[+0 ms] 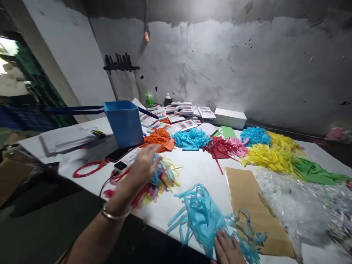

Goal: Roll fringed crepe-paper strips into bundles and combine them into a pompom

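Observation:
My left hand [143, 167] reaches out over a mixed pile of coloured paper fringe [162, 179] on the white table [198, 168]; it is blurred by motion, with the fingers loosely stretched, and a bangle sits on the wrist. My right hand [227, 249] lies flat at the near table edge, fingers spread, pressing on a light blue paper fringe bundle [202, 216]. Neither hand visibly grips anything.
A blue bucket [125, 123] stands at the back left beside a phone [118, 154] and red cord [88, 168]. Piles of orange [159, 138], blue, red, pink, yellow [271, 156] and green fringe line the back. Brown card [247, 198], clear plastic [297, 205], printed packets [181, 113] and a white box [229, 118] also lie here.

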A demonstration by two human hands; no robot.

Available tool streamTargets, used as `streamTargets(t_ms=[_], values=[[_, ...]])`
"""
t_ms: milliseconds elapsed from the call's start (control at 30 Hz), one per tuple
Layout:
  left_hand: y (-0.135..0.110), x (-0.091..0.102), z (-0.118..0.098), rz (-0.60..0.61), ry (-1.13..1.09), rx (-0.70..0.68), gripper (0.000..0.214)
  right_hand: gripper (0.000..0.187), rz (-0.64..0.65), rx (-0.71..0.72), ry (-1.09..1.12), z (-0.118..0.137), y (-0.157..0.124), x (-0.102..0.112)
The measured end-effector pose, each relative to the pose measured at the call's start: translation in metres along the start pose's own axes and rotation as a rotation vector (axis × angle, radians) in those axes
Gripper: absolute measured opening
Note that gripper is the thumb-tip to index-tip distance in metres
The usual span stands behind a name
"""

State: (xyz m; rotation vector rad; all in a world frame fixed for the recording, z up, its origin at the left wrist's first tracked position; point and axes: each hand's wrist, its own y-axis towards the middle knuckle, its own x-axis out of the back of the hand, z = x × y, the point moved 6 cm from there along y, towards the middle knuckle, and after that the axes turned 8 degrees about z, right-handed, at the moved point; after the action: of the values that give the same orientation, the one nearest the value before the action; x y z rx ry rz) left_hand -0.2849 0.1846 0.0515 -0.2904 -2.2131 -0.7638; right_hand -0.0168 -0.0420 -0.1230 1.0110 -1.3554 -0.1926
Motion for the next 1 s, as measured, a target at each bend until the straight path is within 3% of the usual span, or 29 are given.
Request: streamTargets(t_ms=[100, 133, 167, 233, 300, 400, 567, 667, 767, 833, 900, 1000], values=[[-0.035, -0.090, -0.060, 0.337, -0.059, -0.308, 0.028, 0.019, 0.049, 0.074, -0.029, -0.002, 0.001, 0.009], [-0.054, -0.122, -0.082, 0.527, -0.059, -0.504, 0.038, 0.018, 0.059, 0.063, -0.035, -0.004, 0.000, 0.014], [-0.069, -0.146, -0.094, 0.632, -0.048, -0.588, 0.045, 0.017, 0.052, 0.047, -0.038, -0.006, -0.002, 0.022], [-0.087, -0.179, -0.100, 0.696, -0.006, -0.632, 0.047, 0.015, 0.042, -0.008, -0.050, -0.011, -0.009, 0.038], [-0.090, -0.194, -0.094, 0.636, 0.041, -0.564, 0.040, 0.011, 0.032, -0.134, -0.098, -0.019, -0.016, 0.054], [-0.092, -0.203, -0.088, 0.585, 0.064, -0.512, 0.030, 0.011, 0.034, -0.327, -0.197, -0.022, -0.018, 0.066], [-0.091, -0.200, -0.091, 0.485, 0.038, -0.467, 0.032, 0.037, 0.214, -0.145, -0.181, 0.007, 0.002, 0.036], [-0.083, -0.184, -0.071, 0.388, 0.057, -0.386, 0.031, 0.038, 0.255, -0.134, -0.157, 0.008, -0.003, 0.026], [-0.074, -0.157, -0.043, 0.277, 0.086, -0.269, 0.030, 0.039, 0.255, -0.186, -0.074, 0.003, -0.015, 0.029], [-0.073, -0.138, -0.037, 0.175, 0.113, -0.186, 0.031, 0.040, 0.234, -0.239, 0.006, 0.002, -0.019, 0.032], [-0.079, -0.129, -0.052, 0.144, 0.090, -0.220, 0.034, 0.036, 0.205, -0.278, 0.085, 0.003, -0.021, 0.034], [-0.101, -0.151, -0.099, 0.390, 0.003, -0.475, 0.040, 0.031, 0.209, -0.375, 0.164, 0.003, -0.020, 0.034]])
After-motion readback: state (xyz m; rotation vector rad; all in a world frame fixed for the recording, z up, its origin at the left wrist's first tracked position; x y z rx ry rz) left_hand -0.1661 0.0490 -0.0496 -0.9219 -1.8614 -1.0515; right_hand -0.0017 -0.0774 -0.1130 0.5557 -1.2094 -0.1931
